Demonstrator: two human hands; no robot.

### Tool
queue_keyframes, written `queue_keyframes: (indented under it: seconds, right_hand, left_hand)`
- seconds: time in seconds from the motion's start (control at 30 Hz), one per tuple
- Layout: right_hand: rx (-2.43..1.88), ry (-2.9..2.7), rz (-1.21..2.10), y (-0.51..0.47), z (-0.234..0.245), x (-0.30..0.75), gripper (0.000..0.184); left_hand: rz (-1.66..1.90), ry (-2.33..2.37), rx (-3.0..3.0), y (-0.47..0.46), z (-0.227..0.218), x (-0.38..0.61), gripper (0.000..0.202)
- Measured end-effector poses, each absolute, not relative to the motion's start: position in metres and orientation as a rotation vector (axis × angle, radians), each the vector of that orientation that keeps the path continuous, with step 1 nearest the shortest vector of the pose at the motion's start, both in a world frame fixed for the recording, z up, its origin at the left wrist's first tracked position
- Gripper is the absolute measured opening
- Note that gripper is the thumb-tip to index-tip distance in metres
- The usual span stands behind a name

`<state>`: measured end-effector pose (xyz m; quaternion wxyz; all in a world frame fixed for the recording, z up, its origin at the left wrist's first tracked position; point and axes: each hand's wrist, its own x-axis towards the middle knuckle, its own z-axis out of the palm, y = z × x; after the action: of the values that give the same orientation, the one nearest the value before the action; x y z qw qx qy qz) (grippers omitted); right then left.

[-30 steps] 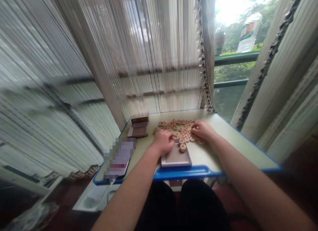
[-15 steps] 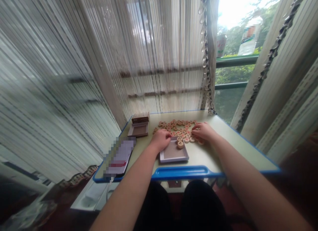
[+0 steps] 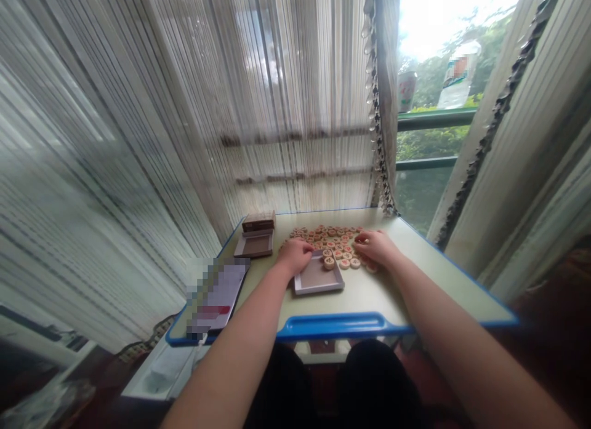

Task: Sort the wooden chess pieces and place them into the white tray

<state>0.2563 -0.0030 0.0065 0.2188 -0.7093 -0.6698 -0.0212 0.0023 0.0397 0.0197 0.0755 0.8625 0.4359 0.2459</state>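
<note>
A shallow open cardboard box (image 3: 318, 276) lies on the small table in front of me. My left hand (image 3: 295, 256) is closed on its far left corner, with the fingertips partly hidden. Inside the box near its far right corner are two round Chinese chess pieces (image 3: 329, 263). Many more wooden pieces with red or dark characters, a loose pile of Chinese chess pieces (image 3: 331, 231), spread beyond the box. At the pile's right side my right hand (image 3: 375, 245) has its fingers bent and together among the pieces. What they hold, if anything, I cannot make out.
A second shallow box (image 3: 255, 243) and a brown box (image 3: 258, 221) stand at the table's far left. Nearer lies a blurred-out flat device (image 3: 221, 296). The table (image 3: 443, 287) has a blue rim. A can (image 3: 406, 92) and a bottle (image 3: 458, 78) stand on the window rail.
The shallow box has slid a little away from me, toward the pile, with my left hand on it and the two pieces inside. My right hand stays at nearly the same spot.
</note>
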Motion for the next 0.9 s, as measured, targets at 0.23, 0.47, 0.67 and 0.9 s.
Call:
queue_keyframes:
  seconds: [0.23,0.47,0.67,0.9]
  right_hand:
    - [-1.744,-1.748,-0.051,-0.019,0.016,0.244,0.03]
    - [-1.349,-2.138,0.235,-0.059,0.033,0.184,0.017]
    - [-1.348,-2.296,0.257,-0.058,0.03,0.179,0.017]
    - [-1.308,-2.367,0.323,-0.063,0.035,0.179,0.025]
  left_hand:
    - [0.804,1.345,2.526,0.038,0.021,0.004,0.023]
    - [0.798,1.309,2.603,0.029,0.023,0.002,0.022]
    - [0.731,1.254,2.668,0.025,0.025,0.001,0.037]
    - [0.708,1.242,2.637,0.021,0.029,0.003,0.042]
